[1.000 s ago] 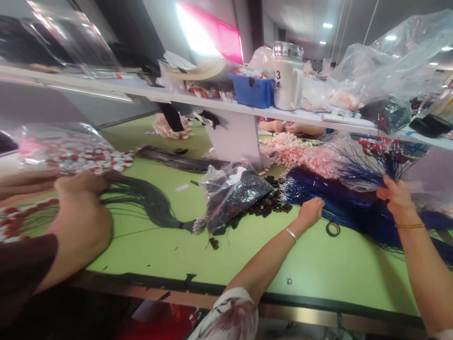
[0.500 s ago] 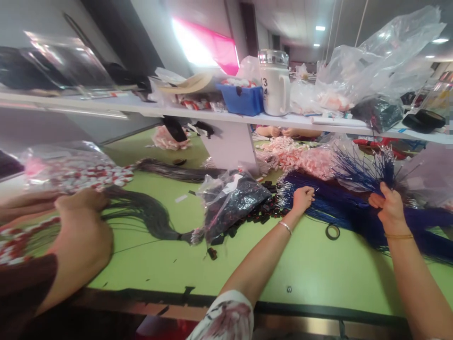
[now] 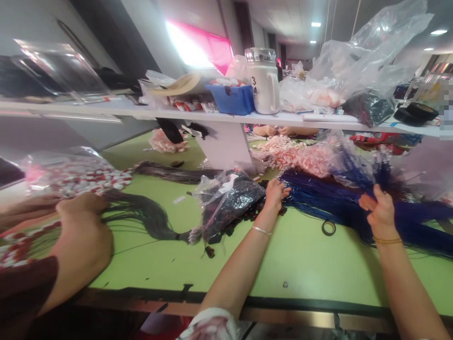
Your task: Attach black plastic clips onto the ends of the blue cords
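Note:
My right hand (image 3: 380, 212) is closed around a bundle of thin dark blue wires (image 3: 382, 165), whose tips fan upward above my thumb and look blurred. Farther left, my left hand (image 3: 276, 194) reaches over the end of a pile of blue wires (image 3: 311, 193) lying on the table. Its fingers point right and look slightly apart, with nothing visible in them. Small black connectors (image 3: 249, 215) lie just left of that hand, beside a clear plastic bag (image 3: 231, 196) of dark parts.
A co-worker's arm (image 3: 83, 231) is at left, near grey wires (image 3: 145, 212) and red-and-white pieces (image 3: 95, 177). A tape roll (image 3: 329, 228) lies on the green table (image 3: 304, 269). Overhead, a shelf (image 3: 212, 117) carries a white mug (image 3: 264, 85) and blue bin (image 3: 231, 99). Pink pieces (image 3: 283, 148) lie behind.
My left hand has moved left along the blue wires to their end by the black connectors, and its fingers have loosened. My right hand still holds its bundle; the view has shifted slightly.

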A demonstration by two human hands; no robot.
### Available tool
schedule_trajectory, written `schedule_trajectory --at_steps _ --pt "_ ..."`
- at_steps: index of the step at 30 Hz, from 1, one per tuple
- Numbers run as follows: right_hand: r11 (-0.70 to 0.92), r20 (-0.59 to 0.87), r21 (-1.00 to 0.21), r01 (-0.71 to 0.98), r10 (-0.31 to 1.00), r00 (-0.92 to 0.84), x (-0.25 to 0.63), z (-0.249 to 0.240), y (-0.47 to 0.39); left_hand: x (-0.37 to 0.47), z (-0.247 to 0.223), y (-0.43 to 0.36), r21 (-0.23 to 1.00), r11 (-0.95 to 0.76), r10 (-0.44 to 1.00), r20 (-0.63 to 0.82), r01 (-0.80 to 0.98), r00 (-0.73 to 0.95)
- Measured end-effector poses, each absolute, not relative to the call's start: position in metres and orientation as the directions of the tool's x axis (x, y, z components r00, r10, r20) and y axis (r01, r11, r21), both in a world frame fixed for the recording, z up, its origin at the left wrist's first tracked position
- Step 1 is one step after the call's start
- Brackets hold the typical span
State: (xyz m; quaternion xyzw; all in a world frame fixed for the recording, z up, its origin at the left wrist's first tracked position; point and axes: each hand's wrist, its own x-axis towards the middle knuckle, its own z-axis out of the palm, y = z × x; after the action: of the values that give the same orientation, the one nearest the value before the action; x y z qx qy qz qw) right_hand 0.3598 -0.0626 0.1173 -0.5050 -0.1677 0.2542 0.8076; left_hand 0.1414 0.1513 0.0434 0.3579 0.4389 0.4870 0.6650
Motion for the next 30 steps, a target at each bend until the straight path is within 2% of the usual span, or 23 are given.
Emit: schedule_trajectory --at_steps 2,4,5,6,8,10,13,15,19,22,26,30 --pt "0.313 0.047 -0.930 -0.193 0.620 0.783 0.338 0.117 -0.058 0.124 0.056 0.137 0.949 0.098 0.993 -0.111 -0.299 -0.027" --pt "0.266 0.056 -0.950 -0.161 0.655 0.753 0.319 0.114 -0.055 0.109 0.066 0.110 0.966 -0.141 0.986 0.118 -0.217 -0.117" --pt "0.242 0.053 -0.958 -0.154 0.676 0.735 0.310 0.112 -0.054 0.104 0.070 0.092 0.961 -0.199 0.980 0.192 -0.191 -0.054" --pt "0.216 0.049 -0.966 -0.144 0.698 0.714 0.302 0.110 -0.054 0.100 0.071 0.074 0.961 -0.211 0.968 0.231 -0.179 0.100" --pt "0.147 0.049 -0.984 -0.097 0.759 0.649 0.286 0.107 -0.057 0.099 0.071 0.039 0.976 -0.115 0.856 0.191 -0.183 0.481" --pt "0.087 0.080 -0.996 0.011 0.847 0.526 0.271 0.103 -0.062 0.101 0.067 0.015 0.957 0.093 0.727 0.123 -0.275 0.675" --pt "0.109 0.161 -0.969 0.222 0.960 0.229 0.249 0.097 -0.068 0.102 0.058 0.001 0.825 0.336 0.737 0.071 -0.455 0.672" --pt "0.161 0.197 -0.936 0.312 0.977 0.087 0.238 0.093 -0.068 0.095 0.051 0.000 0.750 0.376 0.794 0.041 -0.544 0.606" --pt "0.198 0.231 -0.871 0.450 0.973 0.018 0.221 0.086 -0.058 0.071 0.035 -0.008 0.682 0.357 0.844 0.059 -0.639 0.534" --pt "0.162 0.183 -0.750 0.641 0.982 -0.034 0.206 0.087 -0.048 0.057 0.024 -0.018 0.674 0.358 0.865 0.022 -0.646 0.502" --pt "0.089 0.061 -0.447 0.890 0.996 -0.069 0.180 0.093 -0.039 0.048 0.014 -0.027 0.683 0.370 0.902 -0.101 -0.630 0.420" --pt "0.114 -0.007 -0.205 0.972 0.993 -0.118 0.160 0.093 -0.031 0.048 0.008 -0.031 0.721 0.346 0.919 -0.129 -0.601 0.373"
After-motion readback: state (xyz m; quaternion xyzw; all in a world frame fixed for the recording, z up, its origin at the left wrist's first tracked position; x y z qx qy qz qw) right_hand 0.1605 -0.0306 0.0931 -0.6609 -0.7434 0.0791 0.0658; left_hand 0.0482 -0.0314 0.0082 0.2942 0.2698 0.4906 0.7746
